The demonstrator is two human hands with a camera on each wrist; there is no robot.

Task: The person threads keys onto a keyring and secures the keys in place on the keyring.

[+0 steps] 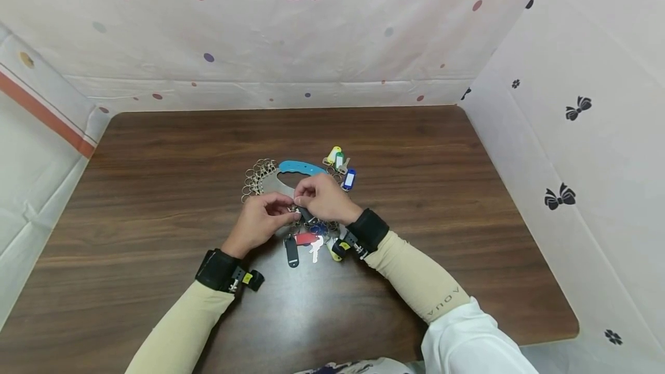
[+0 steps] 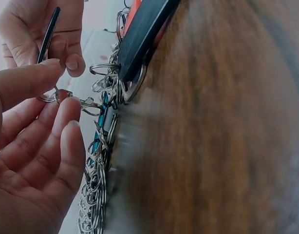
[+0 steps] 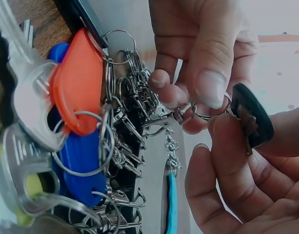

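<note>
A large ring-shaped key holder with a grey plate (image 1: 274, 185) and a blue grip (image 1: 303, 167) lies on the table, small metal clasps (image 1: 253, 178) hanging all round its rim. Both hands work at its near side. My left hand (image 1: 262, 218) pinches a clasp and the split ring (image 3: 208, 116) hooked to it between thumb and fingers. Between the fingers of my right hand (image 1: 326, 198) is a black key tag (image 3: 254, 117) joined to that ring. Below them hang a red tag (image 1: 306, 239), another black tag (image 1: 292, 251) and a silver key (image 1: 316, 249).
On the holder's far right side are a yellow tag (image 1: 333, 154), a green tag (image 1: 339, 160) and a blue tag (image 1: 349, 179). The brown wooden table (image 1: 156, 189) is bordered by white printed curtains (image 1: 249, 33) at the back and sides.
</note>
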